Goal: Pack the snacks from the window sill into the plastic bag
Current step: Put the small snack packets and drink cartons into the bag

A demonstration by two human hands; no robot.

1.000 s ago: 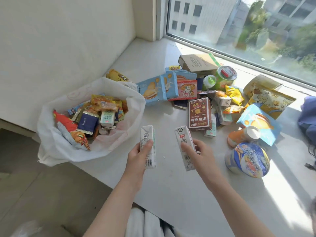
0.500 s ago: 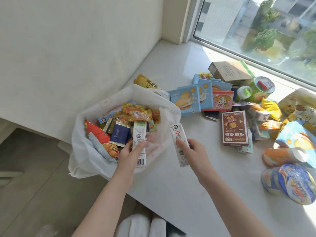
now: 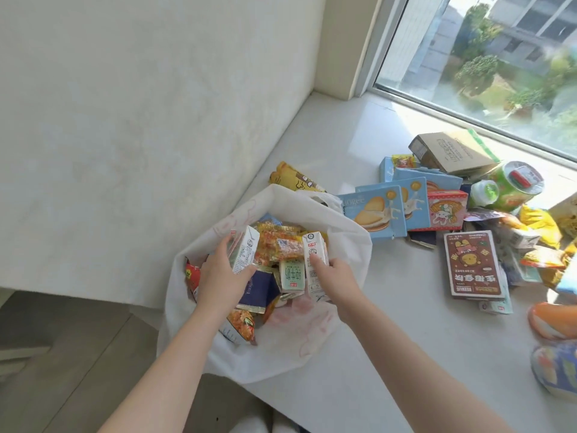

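Both hands, left and right, each grip a milk carton over the open bag, so letting go comes next, I judge.

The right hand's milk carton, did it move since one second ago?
Yes. The right hand carried its milk carton from above the bare sill to over the plastic bag.
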